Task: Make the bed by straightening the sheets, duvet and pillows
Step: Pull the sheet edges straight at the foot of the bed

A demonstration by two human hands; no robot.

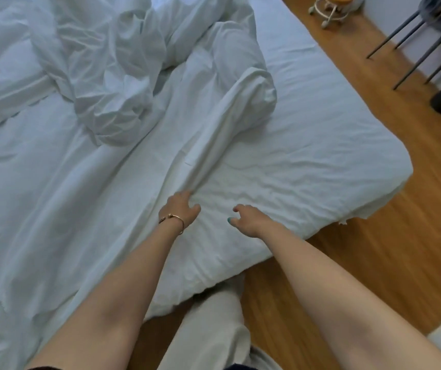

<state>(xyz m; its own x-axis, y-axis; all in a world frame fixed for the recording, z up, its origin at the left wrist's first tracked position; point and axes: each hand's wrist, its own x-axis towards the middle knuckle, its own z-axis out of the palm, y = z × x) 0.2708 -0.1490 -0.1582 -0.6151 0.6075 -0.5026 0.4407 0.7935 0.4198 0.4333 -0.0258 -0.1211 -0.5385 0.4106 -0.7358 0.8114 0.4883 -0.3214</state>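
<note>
A crumpled white duvet (123, 84) lies bunched across the upper left of the bed, with one long fold running down toward me. My left hand (180, 210), with a gold bracelet at the wrist, grips the near end of that fold. My right hand (248, 217) hovers just above the white fitted sheet (307, 145) to the right of it, fingers loosely curled and holding nothing. The sheet is wrinkled near the bed's corner. No pillow is clearly visible.
Wooden floor (374, 263) runs along the bed's right side and foot. A small wheeled stool (328, 9) stands at the top, dark chair legs (414, 41) at the upper right. My leg in light trousers (214, 324) stands against the bed edge.
</note>
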